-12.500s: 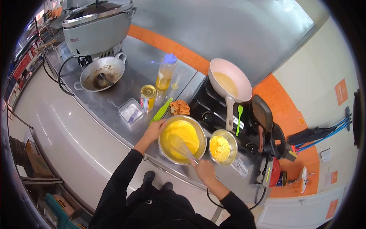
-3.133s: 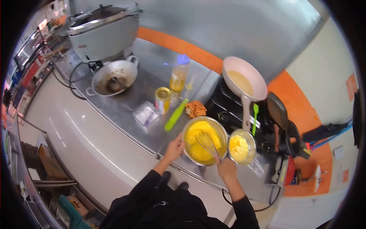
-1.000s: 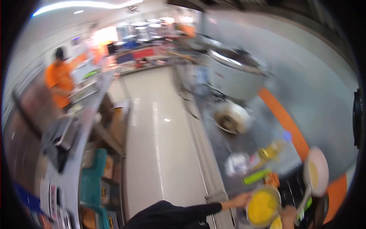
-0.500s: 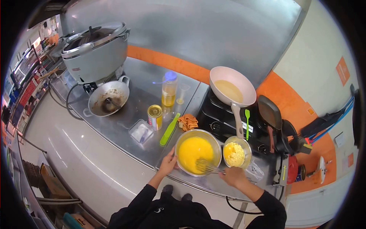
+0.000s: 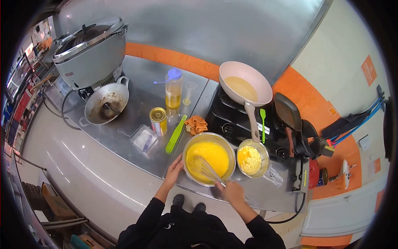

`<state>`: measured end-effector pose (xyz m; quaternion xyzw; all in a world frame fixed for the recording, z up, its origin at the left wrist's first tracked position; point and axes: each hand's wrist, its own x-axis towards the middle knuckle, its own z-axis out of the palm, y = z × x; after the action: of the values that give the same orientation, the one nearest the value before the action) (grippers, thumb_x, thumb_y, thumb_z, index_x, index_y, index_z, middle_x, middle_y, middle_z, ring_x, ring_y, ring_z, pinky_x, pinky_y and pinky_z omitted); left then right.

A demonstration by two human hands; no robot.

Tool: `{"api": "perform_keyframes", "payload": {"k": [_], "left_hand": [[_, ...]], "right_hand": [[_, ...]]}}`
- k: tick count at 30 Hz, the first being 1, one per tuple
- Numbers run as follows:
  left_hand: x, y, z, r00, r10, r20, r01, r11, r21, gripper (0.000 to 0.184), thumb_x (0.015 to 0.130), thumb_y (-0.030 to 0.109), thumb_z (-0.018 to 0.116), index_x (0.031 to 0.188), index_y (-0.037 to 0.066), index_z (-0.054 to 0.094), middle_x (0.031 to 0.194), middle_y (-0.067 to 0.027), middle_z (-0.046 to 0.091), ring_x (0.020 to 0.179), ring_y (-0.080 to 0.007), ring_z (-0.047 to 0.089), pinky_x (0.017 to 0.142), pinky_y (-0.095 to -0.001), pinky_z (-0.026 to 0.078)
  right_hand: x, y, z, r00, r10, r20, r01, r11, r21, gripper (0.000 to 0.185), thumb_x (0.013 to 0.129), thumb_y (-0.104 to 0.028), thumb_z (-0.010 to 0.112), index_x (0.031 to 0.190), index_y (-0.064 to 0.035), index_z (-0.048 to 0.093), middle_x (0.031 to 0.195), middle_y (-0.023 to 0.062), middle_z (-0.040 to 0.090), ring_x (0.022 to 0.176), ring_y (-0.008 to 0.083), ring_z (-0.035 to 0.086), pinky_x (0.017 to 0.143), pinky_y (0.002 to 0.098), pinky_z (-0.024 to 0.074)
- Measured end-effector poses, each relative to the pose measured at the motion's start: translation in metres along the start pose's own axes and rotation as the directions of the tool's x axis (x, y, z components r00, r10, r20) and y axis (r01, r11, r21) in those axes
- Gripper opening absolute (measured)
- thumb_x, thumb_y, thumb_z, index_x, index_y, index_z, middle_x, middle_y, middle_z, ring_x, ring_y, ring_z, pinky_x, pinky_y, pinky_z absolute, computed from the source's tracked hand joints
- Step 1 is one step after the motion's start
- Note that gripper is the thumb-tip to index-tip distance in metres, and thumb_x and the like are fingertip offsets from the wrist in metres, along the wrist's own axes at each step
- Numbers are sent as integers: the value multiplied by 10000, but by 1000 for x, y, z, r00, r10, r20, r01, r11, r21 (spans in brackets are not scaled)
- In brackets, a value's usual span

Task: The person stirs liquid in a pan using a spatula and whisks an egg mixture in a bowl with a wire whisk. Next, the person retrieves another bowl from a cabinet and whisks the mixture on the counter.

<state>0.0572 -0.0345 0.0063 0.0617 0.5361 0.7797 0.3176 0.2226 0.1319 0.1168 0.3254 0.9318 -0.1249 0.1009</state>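
My right hand (image 5: 232, 192) is closed round the handle of a wire whisk (image 5: 206, 169), whose wires dip into yellow liquid in a steel bowl (image 5: 233, 154). At the bowl's left rim, my left hand (image 5: 174, 169) steadies it with its fingers against the side. Touching or nearly touching the bowl on the right is a smaller metal bowl (image 5: 265, 161) with yellow and pale crumbly contents. An orange cloth (image 5: 196, 124) and a green-handled utensil (image 5: 176, 134) lie behind and left of the large bowl.
A pink pan (image 5: 265, 89) with liquid rests on the black stove (image 5: 232, 120), beside a green spatula (image 5: 263, 124) and dark pans (image 5: 287, 111). Leftward stand a can (image 5: 158, 121), an oil bottle (image 5: 173, 93), a clear container (image 5: 144, 138), a wok (image 5: 107, 103) and a large cooker (image 5: 93, 52).
The view swung left, showing a person in orange, then returned to the counter. Since half a second ago, the whisk has moved from the bowl's lower right towards its middle. My left hand remains at the rim.
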Motion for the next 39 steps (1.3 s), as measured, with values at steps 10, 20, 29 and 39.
{"api": "perform_keyframes", "payload": {"k": [10,20,29,39], "left_hand": [[-4,5,8,999,51,4,-51,999,-2,460,868,134,505,1300,34,381,752,56,496,730,-40,459,749,-179,366],[4,5,0,994,84,63,-93,985,143,478,869,87,493,1319,31,341,732,60,475,699,-30,453,697,-163,364],[2,-2,-4,994,87,62,-97,980,171,499,859,74,509,1322,24,329,710,80,467,665,-1,428,652,-147,347],[4,4,-1,992,103,68,-114,978,173,508,855,70,511,1322,14,321,703,83,460,651,9,405,625,-139,325]], "right_hand": [[35,-4,-29,996,91,24,-89,993,-79,625,834,-557,378,806,11,636,769,229,612,731,350,613,646,434,485],[24,-16,-17,993,97,61,-97,995,0,656,833,-561,366,844,42,623,799,249,605,788,380,599,714,440,472],[-2,-24,-12,987,108,117,-100,993,-70,600,847,-539,371,834,4,626,826,240,608,813,358,602,691,437,478],[11,-14,-19,986,148,78,-143,988,-58,630,837,-563,367,800,7,634,803,239,611,784,355,611,688,426,483]]}}
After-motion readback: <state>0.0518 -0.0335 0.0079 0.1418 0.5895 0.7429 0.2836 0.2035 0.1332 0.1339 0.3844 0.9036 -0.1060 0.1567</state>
